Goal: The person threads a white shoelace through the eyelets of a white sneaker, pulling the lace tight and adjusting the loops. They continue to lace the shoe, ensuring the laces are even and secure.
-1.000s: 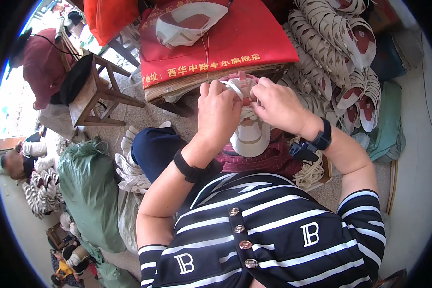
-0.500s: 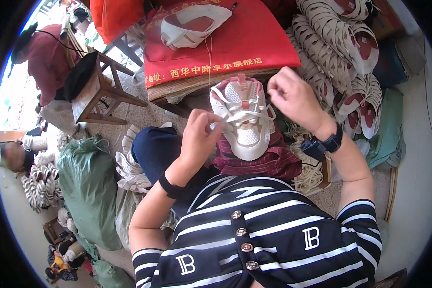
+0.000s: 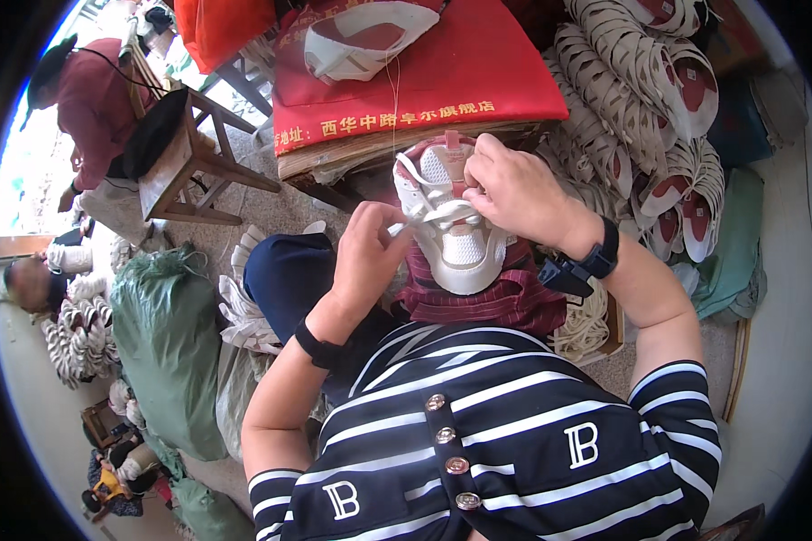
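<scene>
A white and pink shoe upper (image 3: 465,257) lies on a dark red striped cloth (image 3: 514,305) over my lap, its toe toward me. White lace (image 3: 451,213) crosses its middle. At the left side, my left hand (image 3: 370,242) pinches a lace end. My right hand (image 3: 523,197) bends over the upper's right side, fingers closed at the lacing and covering part of it; what exactly they grip is partly hidden, but it appears to be lace.
Ahead stands a wooden table with a red cloth (image 3: 406,99) and another white upper (image 3: 361,45) on it. Strung uppers (image 3: 604,81) hang at right above a box of laces (image 3: 586,329). Green sacks (image 3: 167,343) and a wooden stool (image 3: 167,171) are left; another person sits beyond.
My right hand has come left and down from beside the upper onto its lacing. My left hand stays at the left side, still pinching the lace.
</scene>
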`<action>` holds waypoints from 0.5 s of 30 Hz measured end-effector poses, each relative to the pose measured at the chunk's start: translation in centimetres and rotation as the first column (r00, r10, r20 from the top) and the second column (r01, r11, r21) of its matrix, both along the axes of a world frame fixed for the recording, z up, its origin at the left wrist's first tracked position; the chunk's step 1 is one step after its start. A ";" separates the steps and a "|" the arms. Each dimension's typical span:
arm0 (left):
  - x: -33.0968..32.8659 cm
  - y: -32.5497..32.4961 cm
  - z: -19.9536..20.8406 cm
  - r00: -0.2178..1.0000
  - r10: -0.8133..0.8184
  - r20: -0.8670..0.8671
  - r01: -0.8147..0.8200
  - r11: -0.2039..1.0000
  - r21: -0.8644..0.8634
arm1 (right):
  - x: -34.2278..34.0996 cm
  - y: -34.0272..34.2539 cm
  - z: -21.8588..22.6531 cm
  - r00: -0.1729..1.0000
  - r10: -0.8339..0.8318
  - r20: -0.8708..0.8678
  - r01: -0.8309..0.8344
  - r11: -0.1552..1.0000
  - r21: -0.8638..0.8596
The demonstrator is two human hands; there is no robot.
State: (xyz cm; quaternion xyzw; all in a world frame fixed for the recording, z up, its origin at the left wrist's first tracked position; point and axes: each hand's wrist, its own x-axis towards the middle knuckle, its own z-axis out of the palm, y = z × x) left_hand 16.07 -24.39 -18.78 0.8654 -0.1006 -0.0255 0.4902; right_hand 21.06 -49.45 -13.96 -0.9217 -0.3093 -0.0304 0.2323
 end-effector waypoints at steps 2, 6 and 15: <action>0.0 -0.4 -0.1 0.999 -0.034 0.013 0.033 0.998 0.060 | 0.3 -0.1 0.0 1.000 0.028 0.004 -0.028 1.000 -0.004; -0.2 -0.4 -0.3 0.997 -0.029 0.076 0.019 0.991 0.136 | 0.1 -0.8 1.3 0.988 0.056 0.144 -0.048 0.997 -0.055; -0.6 -0.4 0.0 0.957 -0.126 0.260 0.050 0.959 0.280 | -0.9 0.3 1.0 0.996 -0.020 0.089 0.027 0.996 -0.086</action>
